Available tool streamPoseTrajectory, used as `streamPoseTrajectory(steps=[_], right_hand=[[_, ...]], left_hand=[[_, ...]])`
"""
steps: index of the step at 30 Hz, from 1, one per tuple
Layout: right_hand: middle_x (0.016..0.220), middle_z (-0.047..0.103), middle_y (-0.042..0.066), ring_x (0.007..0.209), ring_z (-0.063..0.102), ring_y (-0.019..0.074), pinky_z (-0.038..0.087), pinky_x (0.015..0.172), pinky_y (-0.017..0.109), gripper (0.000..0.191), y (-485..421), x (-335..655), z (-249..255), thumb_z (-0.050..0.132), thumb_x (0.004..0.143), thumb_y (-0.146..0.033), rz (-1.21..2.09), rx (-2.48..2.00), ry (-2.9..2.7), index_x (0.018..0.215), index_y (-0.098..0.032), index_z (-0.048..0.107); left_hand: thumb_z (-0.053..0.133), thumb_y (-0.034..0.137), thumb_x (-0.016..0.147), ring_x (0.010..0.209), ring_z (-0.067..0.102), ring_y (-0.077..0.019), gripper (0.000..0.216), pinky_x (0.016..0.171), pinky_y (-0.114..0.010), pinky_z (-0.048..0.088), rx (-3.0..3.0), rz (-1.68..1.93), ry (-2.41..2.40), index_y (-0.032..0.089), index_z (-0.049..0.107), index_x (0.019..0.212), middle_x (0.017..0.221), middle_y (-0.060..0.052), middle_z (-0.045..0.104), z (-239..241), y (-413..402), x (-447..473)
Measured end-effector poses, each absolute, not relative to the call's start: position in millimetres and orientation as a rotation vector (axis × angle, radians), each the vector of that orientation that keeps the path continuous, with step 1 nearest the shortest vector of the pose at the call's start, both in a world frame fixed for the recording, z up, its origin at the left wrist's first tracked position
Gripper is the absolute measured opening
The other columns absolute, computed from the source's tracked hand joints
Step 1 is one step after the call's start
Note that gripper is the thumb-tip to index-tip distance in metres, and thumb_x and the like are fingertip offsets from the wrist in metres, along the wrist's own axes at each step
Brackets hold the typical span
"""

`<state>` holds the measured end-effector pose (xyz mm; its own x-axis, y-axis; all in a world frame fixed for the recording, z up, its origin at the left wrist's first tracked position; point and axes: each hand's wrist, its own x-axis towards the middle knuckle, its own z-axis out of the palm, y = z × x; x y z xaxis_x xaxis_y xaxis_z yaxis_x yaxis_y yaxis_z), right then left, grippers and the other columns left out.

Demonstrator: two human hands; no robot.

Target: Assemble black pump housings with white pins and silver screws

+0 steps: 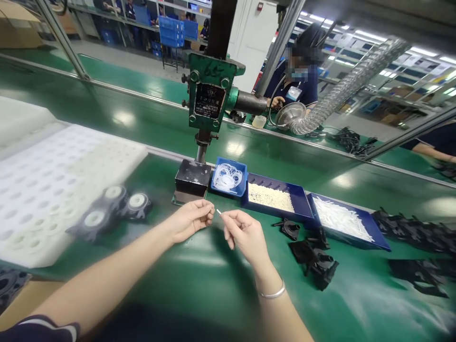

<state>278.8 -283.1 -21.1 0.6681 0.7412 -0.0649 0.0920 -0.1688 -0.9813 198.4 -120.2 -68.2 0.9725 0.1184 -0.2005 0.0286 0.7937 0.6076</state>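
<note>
Near the centre of the frame, a short white pin (218,212), pinched between thumb and forefinger of the right hand (244,233) and slanting up toward the left hand (193,220). Around the right wrist, a silver bangle (273,294). At the left hand, thumb and fingertips brought close; cannot tell whether gripping anything. Hands near each other, a narrow gap between, over a green tabletop (171,289).

Just behind the left hand, a black block (193,176) below a green press (213,81) at upper centre. On the press, a dark plate (209,101) with pale lettering, too small to read; above that, a dark mark (213,70), perhaps "65".

Right of the block, three blue trays in a row: a small tray (243,179) of coiled whitish tubing, a tray (302,198) of tiny cream pieces, a tray (378,235) of white sticks. In front, loose black parts (322,260).

At left, a white foam sheet (103,142) with round holes; beside it, blurred black parts with pale rings (137,200).

At upper right, a co-worker (310,88) wearing a badge (294,92), writing unreadable, beside a silver hose (333,102).
</note>
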Motion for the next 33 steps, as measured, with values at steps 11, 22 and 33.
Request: streamPoseTrajectory(steps=[11,22,33], right_hand=[[0.059,0.064,-0.003,0.043,0.058,0.0090,0.047,0.045,0.020,0.025,-276.8,273.8,-42.3,0.063,0.090,-0.042,0.718,-1.572,-0.650,0.091,-0.018,0.061],[0.055,0.061,-0.005,0.039,0.055,0.0085,0.044,0.041,0.018,0.025,-275.7,268.6,-41.6,0.061,0.089,-0.043,0.646,-1.641,-0.582,0.087,-0.018,0.059],[0.053,0.061,-0.004,0.038,0.054,0.0094,0.042,0.040,0.020,0.024,-277.8,266.3,-42.9,0.059,0.090,-0.043,0.579,-1.659,-0.601,0.086,-0.019,0.058]], left_hand=[[0.077,0.033,0.082,0.076,0.063,-0.0109,0.021,0.080,-0.025,0.048,0.815,0.137,0.305,0.013,0.071,0.078,0.080,-0.003,0.069,-68.9,-124.3,199.1],[0.073,0.033,0.083,0.083,0.060,-0.0150,0.020,0.082,-0.028,0.047,1.035,0.326,0.356,0.014,0.072,0.081,0.085,-0.006,0.070,-69.1,-136.6,196.8],[0.064,0.032,0.089,0.098,0.066,-0.0209,0.016,0.091,-0.032,0.050,1.451,0.537,0.288,0.019,0.073,0.084,0.101,-0.008,0.072,-67.5,-139.7,191.7]])
